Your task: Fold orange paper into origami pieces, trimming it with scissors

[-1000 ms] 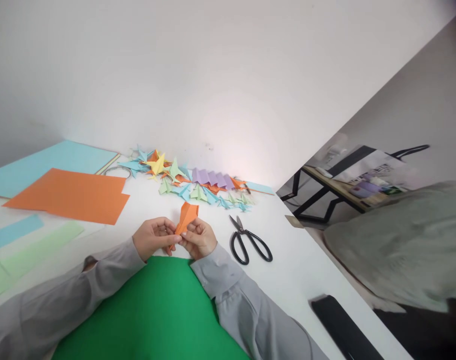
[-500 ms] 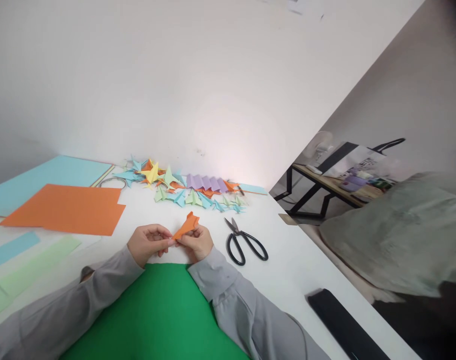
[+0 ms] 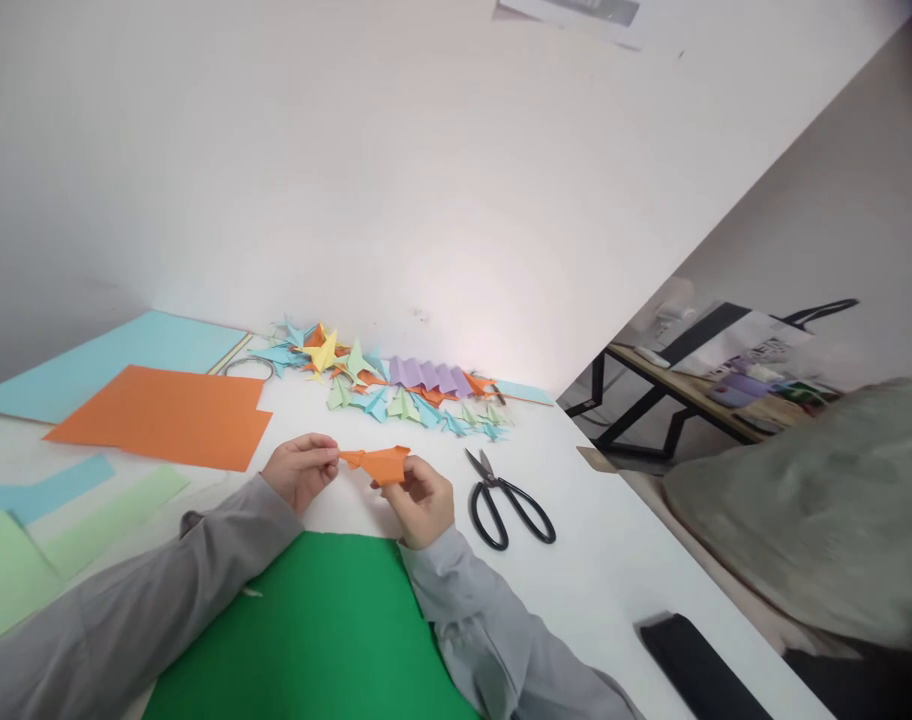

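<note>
Orange folded paper (image 3: 382,466) clamped by left grip (image 3: 304,472) and right grip (image 3: 420,502) over white table (image 3: 583,580); wall (image 3: 351,180) behind, side table (image 3: 667,379) off right

Matt, creased paper on the folded orange piece (image 3: 385,466); smooth, matt green sheet (image 3: 313,630) on the near side. Right of that, scissors (image 3: 490,482): dull metal blades, glossy black handles. Wrinkled matt cloth sleeves (image 3: 477,595), smooth white tabletop (image 3: 576,560), wood-look bench (image 3: 662,376) far right.
</note>
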Tool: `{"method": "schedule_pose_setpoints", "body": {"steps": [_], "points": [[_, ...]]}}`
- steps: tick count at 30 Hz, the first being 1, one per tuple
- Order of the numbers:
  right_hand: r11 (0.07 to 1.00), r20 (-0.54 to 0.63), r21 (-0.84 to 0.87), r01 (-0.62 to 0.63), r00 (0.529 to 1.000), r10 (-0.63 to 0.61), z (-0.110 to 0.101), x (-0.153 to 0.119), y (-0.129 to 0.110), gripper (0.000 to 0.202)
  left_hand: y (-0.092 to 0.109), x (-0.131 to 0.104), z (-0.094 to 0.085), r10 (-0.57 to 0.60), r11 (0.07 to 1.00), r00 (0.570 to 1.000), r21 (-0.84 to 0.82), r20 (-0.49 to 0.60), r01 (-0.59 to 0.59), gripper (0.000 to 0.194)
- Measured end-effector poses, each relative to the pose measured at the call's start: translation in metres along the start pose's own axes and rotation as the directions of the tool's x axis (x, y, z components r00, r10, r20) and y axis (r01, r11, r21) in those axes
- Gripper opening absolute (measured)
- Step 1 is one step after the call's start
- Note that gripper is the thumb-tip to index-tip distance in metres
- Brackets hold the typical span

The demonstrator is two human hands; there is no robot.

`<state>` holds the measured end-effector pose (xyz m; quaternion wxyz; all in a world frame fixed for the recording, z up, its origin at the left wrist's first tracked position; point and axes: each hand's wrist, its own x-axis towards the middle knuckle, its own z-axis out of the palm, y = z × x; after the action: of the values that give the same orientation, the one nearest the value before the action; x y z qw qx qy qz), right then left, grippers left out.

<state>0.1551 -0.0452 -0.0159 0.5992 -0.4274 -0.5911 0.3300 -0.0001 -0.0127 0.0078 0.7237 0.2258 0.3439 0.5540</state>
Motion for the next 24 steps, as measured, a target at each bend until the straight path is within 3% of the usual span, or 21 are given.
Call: {"method": "schedule_pose_setpoints", "body": {"steps": [3,7,8,11,13,15,19,24], "points": [[0.987,0.076,-0.125,0.099,0.993,-0.09,-0.002,-0.002,-0.003,0.011,0.004,0.003,-0.002,-0.054,0.997,0.998,-0.055,-0.031,0.052,0.017],[0.937,-0.016,-0.312,0.159,0.985,-0.173,0.005,0.005,-0.006,0.018,0.007,0.003,-0.003,-0.112,0.974,0.992,-0.203,-0.063,0.097,0.01],[0.918,-0.052,-0.375,0.13,0.986,-0.161,0.011,0.01,-0.007,0.017,0.008,0.003,-0.003,-0.132,0.965,0.989,-0.239,-0.071,0.111,0.008],[0.858,-0.11,-0.512,-0.048,0.994,-0.009,0.037,0.034,-0.007,0.021,0.008,-0.002,-0.001,-0.2,0.943,0.978,-0.281,-0.058,0.177,0.027],[0.761,-0.108,-0.632,-0.148,0.989,0.102,0.058,0.053,-0.005,0.023,0.007,-0.006,0.001,-0.252,0.936,0.968,-0.256,-0.01,0.241,0.036],[0.648,-0.101,-0.737,-0.189,0.98,0.171,0.077,0.071,-0.001,0.024,0.006,-0.007,0.003,-0.245,0.939,0.969,-0.256,-0.035,0.229,0.038],[0.486,-0.09,-0.852,-0.197,0.968,0.235,0.098,0.092,0.006,0.03,0.003,-0.004,0.001,-0.189,0.937,0.978,-0.313,-0.089,0.153,0.037],[0.418,-0.054,-0.892,-0.169,0.96,0.274,0.105,0.099,0.014,0.031,0.002,0.001,-0.003,-0.175,0.937,0.98,-0.321,-0.095,0.136,0.036]]}}
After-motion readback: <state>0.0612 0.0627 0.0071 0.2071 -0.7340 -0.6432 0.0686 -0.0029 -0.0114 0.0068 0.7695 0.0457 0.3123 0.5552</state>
